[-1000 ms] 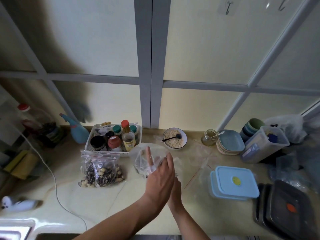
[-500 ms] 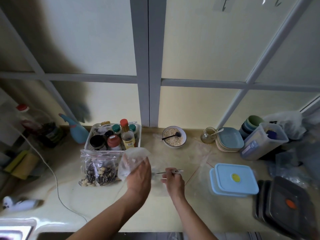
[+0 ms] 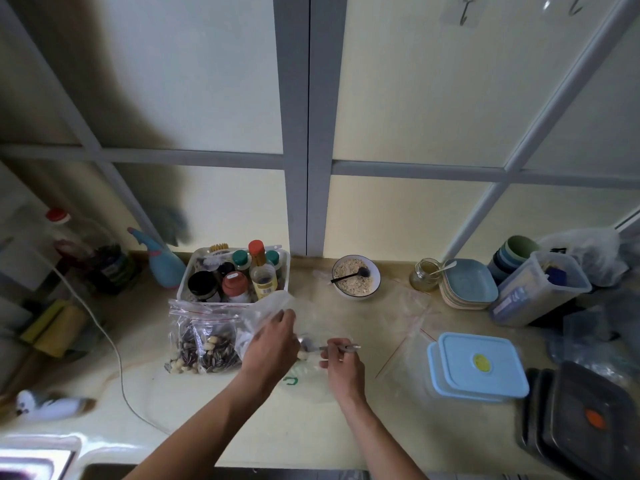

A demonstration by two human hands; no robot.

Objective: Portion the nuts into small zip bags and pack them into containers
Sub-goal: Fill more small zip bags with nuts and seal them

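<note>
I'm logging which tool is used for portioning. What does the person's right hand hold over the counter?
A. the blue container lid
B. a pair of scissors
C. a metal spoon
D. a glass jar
C: the right hand pinches the handle of a metal spoon, its bowl pointing toward the clear small bag gripped by the left hand.
</note>
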